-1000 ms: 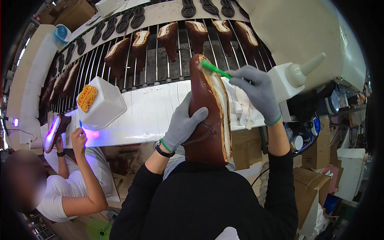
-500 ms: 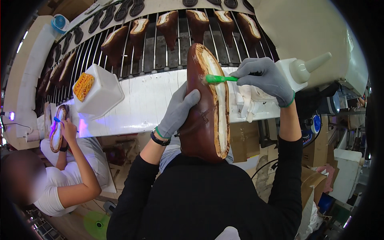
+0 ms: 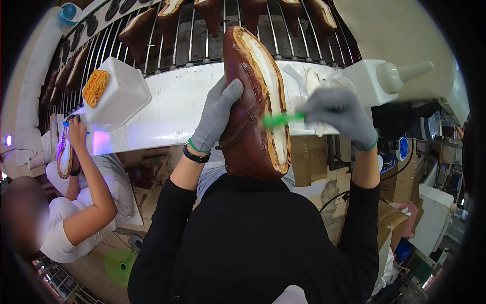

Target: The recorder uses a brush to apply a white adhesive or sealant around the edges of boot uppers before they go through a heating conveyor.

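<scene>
A brown leather shoe upper [image 3: 245, 144] stands upright before my chest, toe up, its pale, soleless underside turned to the right. My left hand [image 3: 216, 114], in a grey glove, grips its left side with the thumb across the leather. In my gloved right hand [image 3: 341, 112], smeared by motion, is a small green brush [image 3: 282, 120]. The brush head lies over the left border of the underside, about midway along; whether its bristles touch is too blurred to tell.
Several similar brown uppers [image 3: 207, 11] rest on the metal bar rack [image 3: 190, 48] beyond the white ledge [image 3: 172, 119]. A white container [image 3: 129, 96] stands left, a nozzled white bottle [image 3: 379, 78] right. At far left a co-worker's hand [image 3: 77, 133] works on another shoe.
The green brush has moved down along the underside, from near the toe to past the middle. The view has shifted, so the shoe and rack sit higher. My left hand keeps its hold.
</scene>
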Tool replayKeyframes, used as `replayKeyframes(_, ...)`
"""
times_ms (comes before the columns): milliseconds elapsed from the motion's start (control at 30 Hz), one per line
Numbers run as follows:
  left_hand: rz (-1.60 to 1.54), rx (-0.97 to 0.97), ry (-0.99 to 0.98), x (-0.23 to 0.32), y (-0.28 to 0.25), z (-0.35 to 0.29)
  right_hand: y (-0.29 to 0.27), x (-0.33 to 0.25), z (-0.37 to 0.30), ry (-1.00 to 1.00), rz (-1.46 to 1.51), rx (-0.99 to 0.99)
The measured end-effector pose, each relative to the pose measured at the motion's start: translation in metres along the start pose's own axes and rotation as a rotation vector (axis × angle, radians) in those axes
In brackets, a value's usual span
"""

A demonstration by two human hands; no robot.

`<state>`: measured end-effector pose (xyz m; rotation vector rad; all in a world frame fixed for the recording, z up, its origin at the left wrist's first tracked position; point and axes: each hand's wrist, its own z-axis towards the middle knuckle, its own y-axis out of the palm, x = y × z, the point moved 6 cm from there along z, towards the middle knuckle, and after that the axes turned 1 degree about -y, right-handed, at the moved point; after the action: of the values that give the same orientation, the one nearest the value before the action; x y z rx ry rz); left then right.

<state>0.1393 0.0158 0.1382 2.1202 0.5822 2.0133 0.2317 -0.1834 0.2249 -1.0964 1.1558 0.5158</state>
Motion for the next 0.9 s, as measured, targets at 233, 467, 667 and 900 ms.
replayKeyframes(233,-0.064,0.021,-0.087,-0.007,-0.003,0.003,0.002,0.006,-0.001,0.045,-0.019,-0.068)
replayKeyframes(467,-0.098,0.007,-0.219,-0.015,-0.004,0.003,0.014,0.002,-0.010,0.049,0.094,-0.206)
replayKeyframes(667,-0.218,-0.045,-0.404,-0.039,-0.002,0.004,0.016,-0.002,-0.006,0.014,0.118,-0.263)
replayKeyframes(900,-0.303,-0.124,-0.558,-0.055,0.016,-0.008,0.018,-0.008,0.008,-0.097,0.080,-0.353)
